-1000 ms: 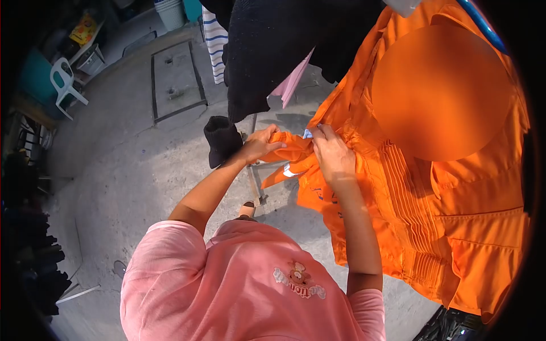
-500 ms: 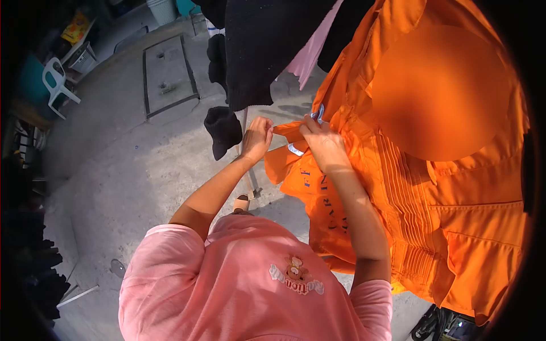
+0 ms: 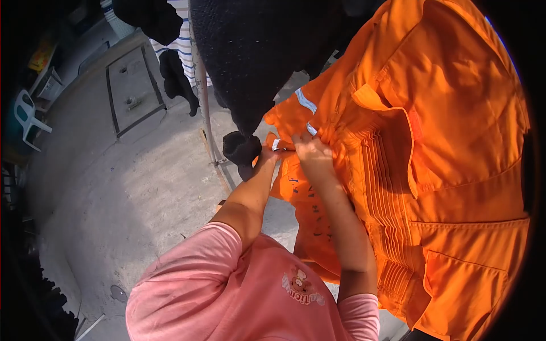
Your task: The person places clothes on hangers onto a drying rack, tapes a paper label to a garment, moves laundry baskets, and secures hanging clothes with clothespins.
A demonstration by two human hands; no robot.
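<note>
Orange coveralls (image 3: 455, 142) with a gathered elastic waist, pockets and dark printed letters hang in front of me on the right. My left hand (image 3: 268, 156) is closed on an edge of their fabric, beside a short reflective strip (image 3: 276, 144). Close by on the right, my right hand (image 3: 314, 154) pinches the same garment below another reflective strip (image 3: 311, 128). Its fingertips are partly hidden in the folds. A black sock-like piece (image 3: 241, 149) hangs against the left hand, and a large black garment (image 3: 244, 51) hangs above both hands.
A thin metal pole (image 3: 202, 91) stands just left of the black garment, with striped cloth (image 3: 176, 48) behind it. Concrete floor (image 3: 136, 187) spreads to the left, with a framed cover (image 3: 133, 94) set in it. A white plastic chair (image 3: 28, 116) stands at the far left.
The view has shifted, bringing the pole and striped cloth into sight. My left hand has moved down and closer to my right hand. The held orange fabric has lowered between them.
</note>
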